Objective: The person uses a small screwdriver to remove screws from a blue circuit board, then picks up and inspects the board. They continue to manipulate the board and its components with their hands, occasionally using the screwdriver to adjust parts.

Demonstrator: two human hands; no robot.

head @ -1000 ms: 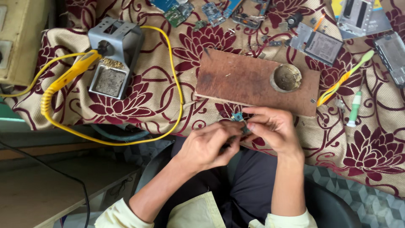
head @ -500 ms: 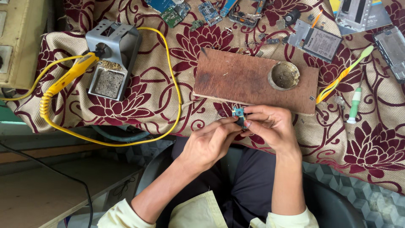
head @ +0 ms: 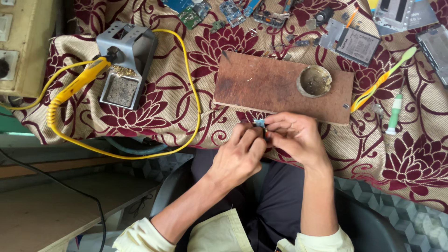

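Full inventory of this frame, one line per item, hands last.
small part: 1, blue, pinched between both hands at the table edge
wooden board: 1, brown, centre of table
round tin: 1, dull metal, on the board's right end
soldering iron: 1, yellow, in its stand, left
iron stand: 1, grey metal, left
coiled cable: 1, yellow, looping over the cloth
tablecloth: 1, beige with maroon flowers
circuit boards: several, top edge
toothbrush: 1, green-yellow, right
left hand: on the part
right hand: on the part
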